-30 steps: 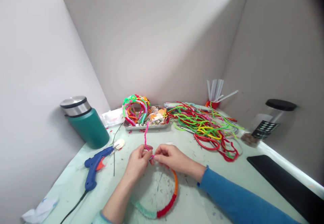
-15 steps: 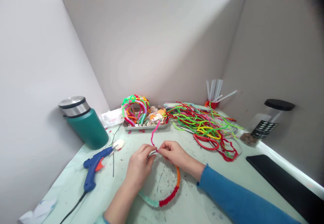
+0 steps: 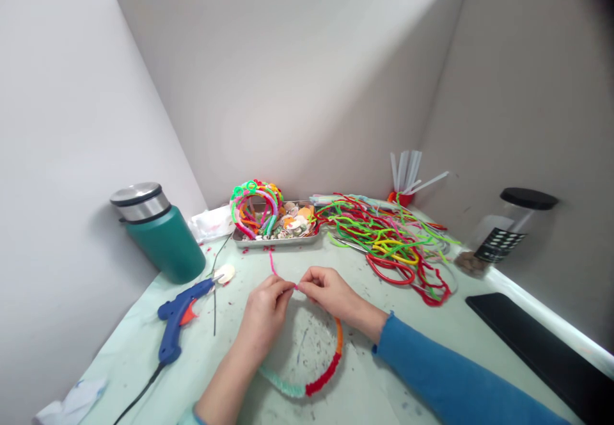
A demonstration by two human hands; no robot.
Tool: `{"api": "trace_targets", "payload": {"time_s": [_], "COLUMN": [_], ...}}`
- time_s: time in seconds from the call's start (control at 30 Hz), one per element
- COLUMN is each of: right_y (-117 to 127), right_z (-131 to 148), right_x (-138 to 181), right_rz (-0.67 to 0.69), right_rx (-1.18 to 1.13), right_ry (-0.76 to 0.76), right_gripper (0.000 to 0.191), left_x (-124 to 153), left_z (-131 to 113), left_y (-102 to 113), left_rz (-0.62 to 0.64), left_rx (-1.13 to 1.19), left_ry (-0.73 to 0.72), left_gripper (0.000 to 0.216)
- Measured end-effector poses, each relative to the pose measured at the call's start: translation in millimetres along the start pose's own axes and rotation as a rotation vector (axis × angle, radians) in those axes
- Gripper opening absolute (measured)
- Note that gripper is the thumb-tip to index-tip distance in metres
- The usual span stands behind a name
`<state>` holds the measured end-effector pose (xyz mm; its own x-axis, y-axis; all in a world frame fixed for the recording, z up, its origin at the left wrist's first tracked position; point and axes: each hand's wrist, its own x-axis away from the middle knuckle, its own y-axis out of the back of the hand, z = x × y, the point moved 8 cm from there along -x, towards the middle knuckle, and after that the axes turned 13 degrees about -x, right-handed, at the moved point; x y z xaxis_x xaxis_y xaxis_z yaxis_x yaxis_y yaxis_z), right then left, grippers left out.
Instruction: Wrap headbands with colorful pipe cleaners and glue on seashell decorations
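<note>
My left hand (image 3: 268,303) pinches a pink pipe cleaner (image 3: 272,263), whose free end sticks up and away behind the fingers. Close beside it, my right hand (image 3: 330,290) is closed, thumb against fingertips, where the pink strand meets a headband. This curved headband (image 3: 322,375) is wrapped in mint, red and orange pipe cleaner, and it loops toward me below both hands. Its upper ends are hidden by my fingers, so I cannot tell exactly how each hand shares the grip.
At left are a blue glue gun (image 3: 175,322) and a green bottle (image 3: 165,239). Behind stands a metal tray (image 3: 278,242) with finished headbands (image 3: 259,204). Pipe cleaners (image 3: 374,226) and red-handled scissors (image 3: 391,270) lie right, near a jar (image 3: 508,233) and black mat (image 3: 537,348).
The free end of the pink pipe cleaner has swung left and lower. My left fingers have closed over the strand near my right fingertips; the headband has shifted slightly.
</note>
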<state>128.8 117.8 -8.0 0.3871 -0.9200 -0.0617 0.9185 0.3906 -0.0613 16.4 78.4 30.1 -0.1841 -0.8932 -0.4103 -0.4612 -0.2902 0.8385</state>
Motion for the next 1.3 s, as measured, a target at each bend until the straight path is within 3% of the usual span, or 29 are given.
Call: {"api": "trace_targets", "payload": {"time_s": [0.4,0.63,0.93,1.03,1.3], "right_y": [-3.2,-3.8,-8.0,-5.6,0.8], "right_z": [8.9,11.0,20.2,19.0,12.6], "right_x": [2.9,3.9,6.2,5.6,1.7], "right_rz": [0.072,0.085,0.145,0.137,0.081], "right_rx": [-0.054,-0.046,0.053,0.077,0.046], "right_ry": [0.047,0.035,0.123,0.128,0.057], "right_gripper": [0.027,0.026,0.016,0.017,0.018], "left_x": [-0.3,7.1,19.2,17.6,10.3], "left_z": [4.1,17.2,5.9,2.0,14.0], "left_y": [-5.0,-24.4,-35.0,-32.0,-19.6], "left_rz": [0.142,0.357,0.535,0.54,0.395], "left_rx": [0.063,0.426,0.833,0.821,0.552], "left_ry": [0.139,0.39,0.527,0.5,0.461], "left_gripper": [0.026,0.03,0.031,0.033,0.034]}}
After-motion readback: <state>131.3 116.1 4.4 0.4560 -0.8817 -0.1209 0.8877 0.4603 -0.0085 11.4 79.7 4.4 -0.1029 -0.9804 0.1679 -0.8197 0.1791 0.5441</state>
